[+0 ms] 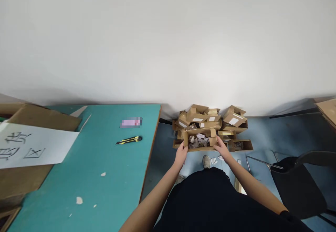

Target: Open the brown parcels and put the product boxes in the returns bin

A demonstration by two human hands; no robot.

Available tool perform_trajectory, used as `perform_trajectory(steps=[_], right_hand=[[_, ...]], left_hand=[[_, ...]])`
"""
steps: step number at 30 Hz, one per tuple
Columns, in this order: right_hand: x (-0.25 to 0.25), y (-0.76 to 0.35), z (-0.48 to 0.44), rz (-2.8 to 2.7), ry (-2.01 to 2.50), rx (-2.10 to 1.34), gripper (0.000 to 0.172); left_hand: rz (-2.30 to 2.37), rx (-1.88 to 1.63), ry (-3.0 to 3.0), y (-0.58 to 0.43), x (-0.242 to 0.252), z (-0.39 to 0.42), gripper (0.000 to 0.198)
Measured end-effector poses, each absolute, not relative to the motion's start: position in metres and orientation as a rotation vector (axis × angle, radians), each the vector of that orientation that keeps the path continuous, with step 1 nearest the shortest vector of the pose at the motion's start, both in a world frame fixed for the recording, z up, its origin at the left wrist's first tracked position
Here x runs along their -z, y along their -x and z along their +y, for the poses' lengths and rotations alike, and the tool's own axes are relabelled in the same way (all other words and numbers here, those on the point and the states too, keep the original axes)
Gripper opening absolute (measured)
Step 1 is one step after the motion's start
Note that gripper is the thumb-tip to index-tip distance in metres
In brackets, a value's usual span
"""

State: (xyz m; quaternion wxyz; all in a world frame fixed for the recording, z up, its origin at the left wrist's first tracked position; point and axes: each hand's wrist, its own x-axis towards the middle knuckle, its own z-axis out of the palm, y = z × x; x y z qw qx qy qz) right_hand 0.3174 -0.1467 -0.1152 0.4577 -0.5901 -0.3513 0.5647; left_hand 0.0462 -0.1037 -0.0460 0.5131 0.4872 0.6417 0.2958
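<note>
Left hand [181, 155]: is gripping the left end of the open cardboard box [198, 132], closed narrow around the end wall.
Right hand [222, 149]: is gripping the right end of the same box, also closed narrow. Neither hand is touching anything else.
Box position: is sitting at the front of the pile, between both hands. Cannot tell if it is clear of the boxes below.
Box handling: looks light and fairly stiff along its length, but the thin card and loose flaps are likely to flex. Best hold looks like both end walls, low down, or under the base.
Contents: crumpled white paper [198, 141] is filling the box. Probably soft, light and prone to shifting. Anything under it is hidden.
Behind box: a pile of cardboard boxes [210, 120] is stacking up, some with white labels, against a white wall [168, 42].
Below box: a shoe [206, 161] and white paper scraps [214, 161] are lying on the blue floor [262, 134].
Left of box: a teal surface [94, 176] is carrying a yellow-and-black utility knife [129, 140], a blurred packet [131, 122] and a paper sign with black characters [31, 146].
Right of box: a black chair [296, 186] is standing on the floor.
</note>
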Motion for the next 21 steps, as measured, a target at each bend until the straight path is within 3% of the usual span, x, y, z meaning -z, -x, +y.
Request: perform_trajectory(steps=[10,21], right_hand=[[0.127,-0.451,-0.13,-0.721,1.749,-1.078,0.071],[0.154,-0.472,-0.187,-0.549,1.783,-1.01,0.067]], left_hand=[[1.403,-0.557,-1.025,-0.166,0.071,-0.052,0.055],[1.428,-0.577,-0.809,-0.128,0.08,-0.069,0.057]])
